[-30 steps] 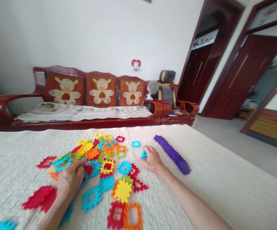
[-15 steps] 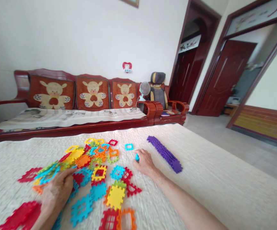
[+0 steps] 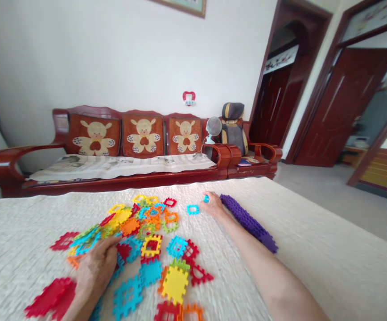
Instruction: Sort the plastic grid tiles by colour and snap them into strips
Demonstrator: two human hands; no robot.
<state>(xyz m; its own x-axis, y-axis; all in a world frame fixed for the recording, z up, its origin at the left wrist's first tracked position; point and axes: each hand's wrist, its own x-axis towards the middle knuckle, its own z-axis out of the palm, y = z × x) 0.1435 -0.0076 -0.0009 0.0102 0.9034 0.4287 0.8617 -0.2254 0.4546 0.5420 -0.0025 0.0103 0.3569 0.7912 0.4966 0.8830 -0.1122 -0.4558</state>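
Pinched in the fingers of my right hand point(image 3: 213, 206) is a blue plastic interlocking tile point(image 3: 206, 199), partly covered by the hand. A blue frame tile point(image 3: 192, 209) lies on the cloth just left of that hand. To its right stretches a row of purple interlocking tiles point(image 3: 247, 218). My left hand point(image 3: 98, 263) rests low at the left edge of the heap of mixed tiles, index finger stretched out, nothing visibly held. Near its fingertips are a red tile point(image 3: 124, 252) and an orange tile point(image 3: 129, 226); its palm side is hidden.
A white textured cloth point(image 3: 314, 249) covers the table. Yellow tiles point(image 3: 175, 284), red tiles point(image 3: 51, 296) and a blue window tile point(image 3: 127, 296) lie nearer me. Beyond the table stand a wooden sofa point(image 3: 166, 178) with bear cushions and a small fan point(image 3: 214, 126).
My right hand has moved away from me toward the far end of the purple row, carrying the blue tile. The view has turned left; my left hand stays by the heap.
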